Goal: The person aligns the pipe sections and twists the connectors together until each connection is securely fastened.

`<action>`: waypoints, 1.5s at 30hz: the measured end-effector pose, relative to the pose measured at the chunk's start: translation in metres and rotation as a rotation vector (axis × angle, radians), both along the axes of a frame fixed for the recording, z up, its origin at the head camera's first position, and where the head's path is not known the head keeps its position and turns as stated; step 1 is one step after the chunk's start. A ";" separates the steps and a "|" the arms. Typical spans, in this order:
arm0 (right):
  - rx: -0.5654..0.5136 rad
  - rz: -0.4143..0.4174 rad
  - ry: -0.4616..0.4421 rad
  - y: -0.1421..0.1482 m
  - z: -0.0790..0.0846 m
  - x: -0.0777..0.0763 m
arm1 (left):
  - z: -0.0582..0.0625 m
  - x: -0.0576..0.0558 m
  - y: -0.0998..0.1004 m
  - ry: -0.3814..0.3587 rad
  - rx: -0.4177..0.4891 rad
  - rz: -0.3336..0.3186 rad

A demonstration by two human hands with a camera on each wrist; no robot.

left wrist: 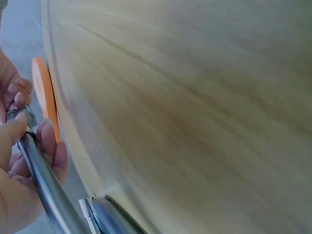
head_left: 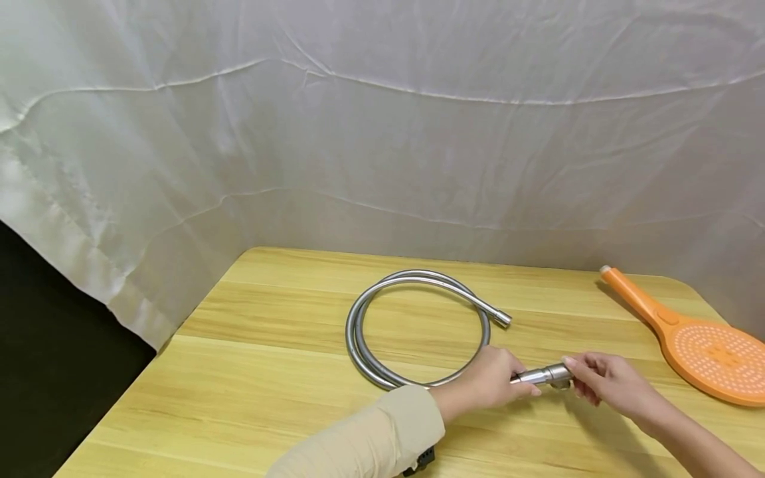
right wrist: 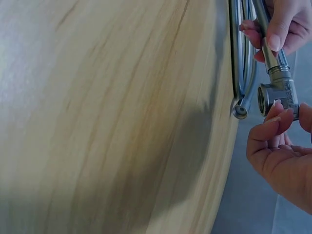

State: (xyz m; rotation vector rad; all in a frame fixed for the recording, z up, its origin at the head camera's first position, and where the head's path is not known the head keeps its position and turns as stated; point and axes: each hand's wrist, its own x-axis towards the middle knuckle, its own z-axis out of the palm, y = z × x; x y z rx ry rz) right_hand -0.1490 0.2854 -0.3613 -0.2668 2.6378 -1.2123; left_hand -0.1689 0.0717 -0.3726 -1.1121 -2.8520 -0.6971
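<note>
Behind the left grip (head_left: 489,378), the coiled hose (head_left: 350,332) is partly hidden.

Hose (head_left: 350,325) and fitting (right wrist: 281,92) look like glossy metal — shower head (head_left: 696,342) plastic, tabletop (head_left: 257,372) smooth grained wood, curtain (head_left: 418,153) satiny cloth.

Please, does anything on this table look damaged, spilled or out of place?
Nothing stands out: the hose lies loosely coiled, the orange shower head lies nozzles up, and the left hand grips the hose near the metal fitting that the right hand pinches.
</note>
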 end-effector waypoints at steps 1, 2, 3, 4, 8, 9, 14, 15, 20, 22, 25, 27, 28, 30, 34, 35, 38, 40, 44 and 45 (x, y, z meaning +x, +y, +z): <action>0.000 -0.008 -0.011 -0.001 0.000 0.000 | 0.000 0.001 0.001 0.010 -0.007 0.010; 0.001 -0.014 -0.019 -0.002 0.001 0.000 | 0.000 0.001 0.001 0.011 -0.011 0.022; 0.003 -0.024 -0.029 -0.003 0.001 0.001 | 0.000 0.002 0.002 0.010 -0.012 0.034; 0.002 -0.034 -0.041 -0.004 0.001 0.001 | 0.000 0.003 0.002 -0.001 -0.009 0.046; -0.010 -0.060 -0.050 -0.005 0.000 0.000 | 0.001 0.004 0.002 -0.040 0.006 0.066; -0.015 -0.057 -0.042 -0.004 -0.001 0.000 | 0.001 0.003 0.002 -0.042 0.010 0.063; -0.043 -0.007 0.000 0.002 -0.005 -0.002 | 0.003 0.000 0.000 -0.029 0.027 0.022; -0.046 0.001 0.014 0.004 -0.006 -0.002 | 0.003 -0.001 0.000 -0.032 0.032 0.017; -0.094 0.082 0.127 0.012 -0.013 -0.004 | 0.002 -0.003 -0.001 -0.085 0.079 0.003; -0.128 0.146 0.176 0.016 -0.015 -0.006 | 0.003 -0.003 -0.002 -0.096 0.088 0.000; -0.167 0.225 0.212 0.021 -0.018 -0.008 | 0.003 -0.003 -0.002 -0.107 0.085 0.006; -0.170 0.242 0.215 0.023 -0.019 -0.009 | 0.003 -0.003 -0.002 -0.118 0.079 0.012; -0.169 0.248 0.221 0.024 -0.020 -0.009 | 0.003 -0.003 -0.001 -0.125 0.079 0.014; -0.156 0.243 0.238 0.024 -0.021 -0.009 | 0.003 -0.002 -0.001 -0.147 0.088 0.020; -0.141 0.246 0.298 0.023 -0.022 -0.009 | 0.003 -0.002 -0.001 -0.160 0.109 0.025; -0.138 0.244 0.314 0.022 -0.023 -0.009 | 0.003 -0.002 -0.001 -0.164 0.115 0.025; -0.122 0.245 0.365 0.020 -0.023 -0.008 | 0.002 -0.002 -0.001 -0.154 0.118 0.028; -0.107 0.238 0.388 0.018 -0.024 -0.007 | 0.001 -0.001 -0.001 -0.156 0.120 0.033; -0.077 0.220 0.395 0.016 -0.023 -0.006 | -0.001 -0.001 -0.001 -0.183 0.139 0.042; -0.074 0.215 0.389 0.016 -0.023 -0.005 | -0.001 -0.002 -0.001 -0.198 0.153 0.041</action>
